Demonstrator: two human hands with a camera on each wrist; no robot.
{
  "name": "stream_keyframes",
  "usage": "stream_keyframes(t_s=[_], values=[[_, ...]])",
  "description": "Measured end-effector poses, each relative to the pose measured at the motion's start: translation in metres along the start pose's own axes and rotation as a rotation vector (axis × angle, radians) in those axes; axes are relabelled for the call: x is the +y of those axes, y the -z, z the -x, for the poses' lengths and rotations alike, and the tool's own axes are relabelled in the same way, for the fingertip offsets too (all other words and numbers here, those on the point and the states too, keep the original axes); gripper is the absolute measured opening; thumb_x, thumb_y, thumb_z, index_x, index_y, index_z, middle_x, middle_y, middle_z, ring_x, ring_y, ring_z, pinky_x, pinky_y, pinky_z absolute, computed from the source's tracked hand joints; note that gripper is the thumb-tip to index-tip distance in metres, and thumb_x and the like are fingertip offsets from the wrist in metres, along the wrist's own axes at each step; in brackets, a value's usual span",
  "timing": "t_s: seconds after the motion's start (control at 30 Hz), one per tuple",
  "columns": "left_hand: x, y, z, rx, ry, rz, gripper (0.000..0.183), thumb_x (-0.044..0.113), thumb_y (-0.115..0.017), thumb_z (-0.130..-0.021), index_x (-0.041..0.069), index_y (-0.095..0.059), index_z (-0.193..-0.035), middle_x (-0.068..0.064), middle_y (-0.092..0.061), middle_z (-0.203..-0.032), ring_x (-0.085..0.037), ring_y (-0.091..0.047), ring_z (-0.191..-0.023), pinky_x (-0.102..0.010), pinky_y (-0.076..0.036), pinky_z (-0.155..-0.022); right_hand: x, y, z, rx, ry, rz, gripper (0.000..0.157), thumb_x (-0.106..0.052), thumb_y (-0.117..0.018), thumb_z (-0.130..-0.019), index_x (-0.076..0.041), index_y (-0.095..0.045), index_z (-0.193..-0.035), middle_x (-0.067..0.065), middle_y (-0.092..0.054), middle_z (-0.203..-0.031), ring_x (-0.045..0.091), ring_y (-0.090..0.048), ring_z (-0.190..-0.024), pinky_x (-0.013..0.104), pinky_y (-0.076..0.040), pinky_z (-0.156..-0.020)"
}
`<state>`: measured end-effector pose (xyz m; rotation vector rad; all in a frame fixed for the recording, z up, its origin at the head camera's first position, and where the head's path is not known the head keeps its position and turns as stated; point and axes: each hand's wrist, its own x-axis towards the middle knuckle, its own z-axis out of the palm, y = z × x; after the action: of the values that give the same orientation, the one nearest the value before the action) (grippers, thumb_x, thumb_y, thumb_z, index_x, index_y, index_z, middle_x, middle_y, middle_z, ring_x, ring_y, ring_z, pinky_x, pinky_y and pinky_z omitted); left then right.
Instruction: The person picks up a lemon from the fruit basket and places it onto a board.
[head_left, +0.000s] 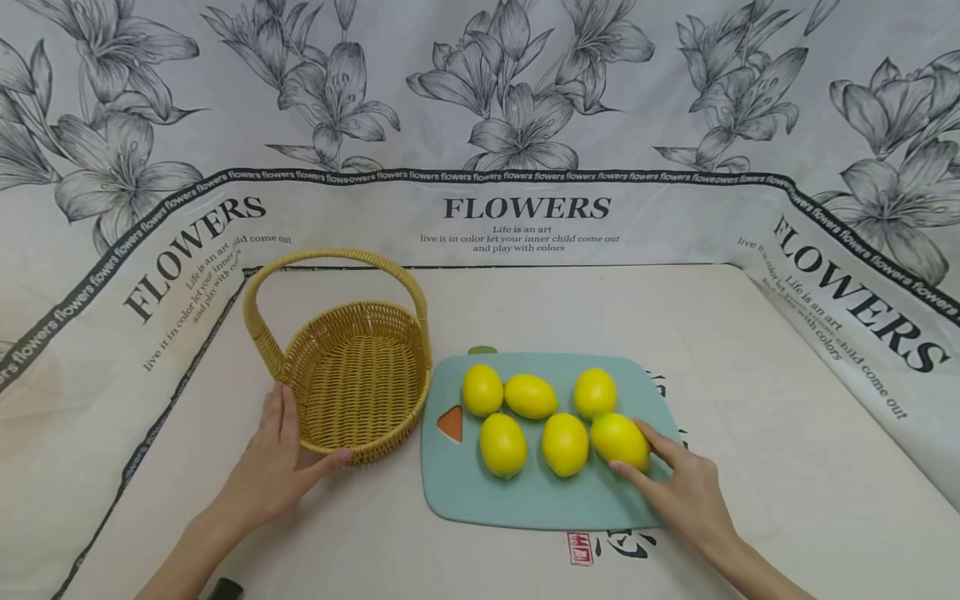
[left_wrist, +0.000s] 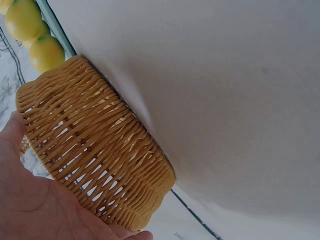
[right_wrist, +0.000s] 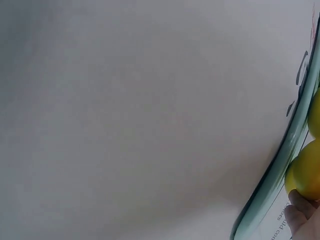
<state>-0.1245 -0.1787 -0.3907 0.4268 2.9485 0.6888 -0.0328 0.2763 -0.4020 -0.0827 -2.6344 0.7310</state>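
A woven wicker basket [head_left: 360,367] with a tall arched handle stands at centre left, with nothing inside it. Against its near left side rests my left hand [head_left: 266,471], fingers straight along the wall and thumb spread to the front rim. In the left wrist view that thumb touches the rim of the basket [left_wrist: 100,145]. My right hand [head_left: 686,492] pinches a yellow lemon [head_left: 621,442] between thumb and fingers at the right of the cutting board [head_left: 450,492]. Several other lemons [head_left: 565,445] lie on the board. The right wrist view shows only fingertips at the held lemon [right_wrist: 307,172].
The board's triangular orange patch [head_left: 452,424] faces the basket. A pale cloth printed with flowers and lettering [head_left: 527,208] covers the table and rises behind and at both sides. A small dark object [head_left: 227,589] shows at the bottom edge by the left forearm.
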Motion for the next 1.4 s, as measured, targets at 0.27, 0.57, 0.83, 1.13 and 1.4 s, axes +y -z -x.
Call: stream_keyframes(t_s=[0.27,0.57,0.83,1.13,1.4], values=[[0.001,0.0,0.0,-0.002,0.001,-0.007,0.118,0.063,-0.056,-0.086,-0.013,0.011,-0.146,-0.034,0.015,-0.154,-0.053,0.001,-0.143,-0.068,-0.018,-0.11,0.005,-0.004,0.003,-0.03,-0.008,0.015,0.066,-0.026,-0.084,-0.073,0.006,-0.059,-0.125,0.026,-0.065,-0.118,0.045,-0.06,-0.11,0.055,-0.049,-0.088],[0.002,-0.001,-0.002,-0.002,-0.003,0.003,0.118,0.064,-0.056,-0.087,-0.012,0.012,-0.147,-0.033,0.017,-0.154,-0.053,0.002,-0.143,-0.069,-0.017,-0.109,0.005,-0.003,0.002,-0.036,0.008,0.037,0.066,-0.023,-0.084,-0.072,0.008,-0.059,-0.125,0.028,-0.064,-0.118,0.046,-0.06,-0.11,0.056,-0.049,-0.089],[0.0,-0.001,-0.006,-0.006,-0.008,-0.006,0.118,0.064,-0.055,-0.087,-0.013,0.011,-0.147,-0.034,0.014,-0.154,-0.053,0.001,-0.143,-0.068,-0.017,-0.11,0.005,-0.006,0.002,-0.058,0.001,0.036,0.068,-0.025,-0.082,-0.075,0.009,-0.055,-0.128,0.029,-0.061,-0.122,0.048,-0.057,-0.114,0.058,-0.048,-0.091],[-0.003,-0.001,-0.008,-0.007,-0.007,-0.016,0.117,0.064,-0.055,-0.087,-0.013,0.011,-0.146,-0.034,0.014,-0.154,-0.053,0.002,-0.143,-0.067,-0.016,-0.111,0.002,-0.007,0.003,-0.069,-0.001,0.035,0.068,-0.025,-0.082,-0.075,0.009,-0.055,-0.128,0.03,-0.061,-0.122,0.048,-0.057,-0.114,0.058,-0.048,-0.091],[-0.005,-0.001,-0.01,-0.009,-0.008,-0.016,0.117,0.064,-0.055,-0.087,-0.012,0.011,-0.147,-0.034,0.015,-0.154,-0.053,0.002,-0.143,-0.068,-0.017,-0.11,0.001,0.002,-0.001,-0.182,-0.048,0.046,0.078,-0.037,-0.078,-0.078,0.008,-0.049,-0.134,0.031,-0.054,-0.131,0.05,-0.05,-0.122,0.061,-0.043,-0.096]])
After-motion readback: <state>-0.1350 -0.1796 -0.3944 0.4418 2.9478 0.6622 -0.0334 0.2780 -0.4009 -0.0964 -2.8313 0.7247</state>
